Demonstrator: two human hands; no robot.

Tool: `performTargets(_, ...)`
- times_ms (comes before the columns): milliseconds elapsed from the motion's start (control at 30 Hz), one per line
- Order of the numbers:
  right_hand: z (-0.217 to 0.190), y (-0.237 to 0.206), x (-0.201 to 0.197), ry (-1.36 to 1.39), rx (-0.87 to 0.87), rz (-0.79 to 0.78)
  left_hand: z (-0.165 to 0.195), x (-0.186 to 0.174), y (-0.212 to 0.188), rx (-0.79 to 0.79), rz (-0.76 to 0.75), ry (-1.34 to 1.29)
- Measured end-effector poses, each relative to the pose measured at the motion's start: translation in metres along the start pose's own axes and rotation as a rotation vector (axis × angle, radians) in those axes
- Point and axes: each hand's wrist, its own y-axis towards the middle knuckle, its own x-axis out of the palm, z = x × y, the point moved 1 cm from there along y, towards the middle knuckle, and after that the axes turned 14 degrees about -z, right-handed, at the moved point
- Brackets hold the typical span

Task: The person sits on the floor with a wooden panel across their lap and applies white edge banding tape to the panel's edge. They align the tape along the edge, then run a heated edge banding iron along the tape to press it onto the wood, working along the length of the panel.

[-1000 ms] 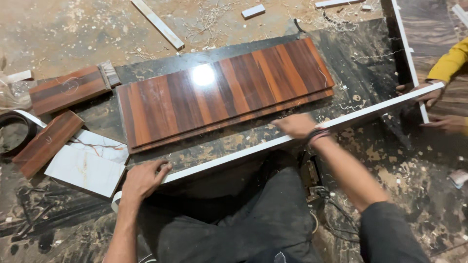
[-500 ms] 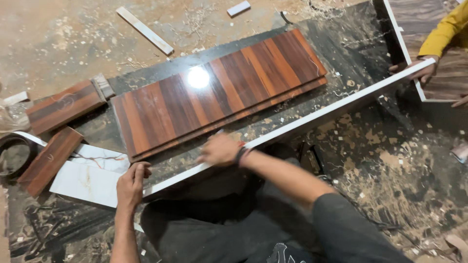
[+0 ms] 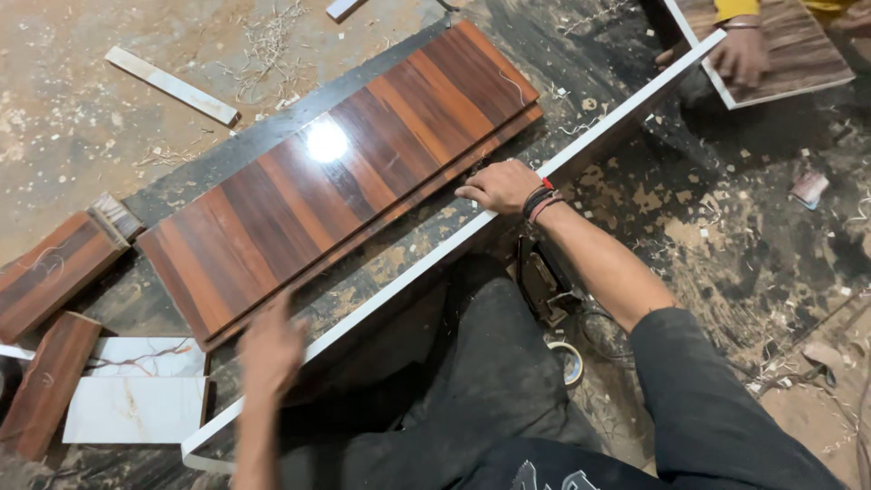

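A long dark board with a white top edge [image 3: 390, 277] stands on its edge and runs diagonally from lower left to upper right. My right hand [image 3: 501, 186], with bands on the wrist, lies on that white edge near the middle, fingers curled over it. My left hand [image 3: 270, 349] is blurred and sits just above the board's lower part, holding nothing. Another person's hand [image 3: 739, 56], in a yellow sleeve, holds the board's far end. Behind the board lies a stack of glossy striped wood-laminate panels [image 3: 345, 172] on a black sheet.
Small laminate offcuts [image 3: 50, 272] and white marbled pieces [image 3: 136, 395] lie at the left. A white strip [image 3: 172, 86] rests on the sawdust-covered floor. A power tool [image 3: 543, 281] and a tape roll [image 3: 570, 363] sit beside my legs.
My right hand slid back to the right along the white edge. My left hand came off the board's near end and moved up, now blurred. The view shifted toward the right.
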Motion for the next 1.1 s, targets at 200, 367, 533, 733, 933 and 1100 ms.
performTargets(200,0.001,0.002,-0.004,0.062,-0.008,0.041,0.176,0.027,0.074,0.534,-0.027,0.068)
performTargets(367,-0.002,0.002,-0.007,0.116,-0.013,-0.044,0.115,0.037,0.042,0.638,0.139,0.205)
performTargets(533,-0.009,0.008,-0.010,0.006,0.037,-0.144,-0.025,0.011,-0.044,0.449,0.140,0.287)
performTargets(733,-0.065,0.008,-0.006,-0.020,-0.004,-0.125,-0.094,-0.001,-0.099,0.128,0.217,0.321)
performTargets(933,-0.321,0.016,0.078,0.160,-0.585,0.005,-0.091,0.002,-0.098,0.169,0.232,0.264)
performTargets(1100,-0.384,0.022,0.086,0.111,-0.693,-0.054,-0.102,-0.006,-0.097,0.124,0.217,-0.032)
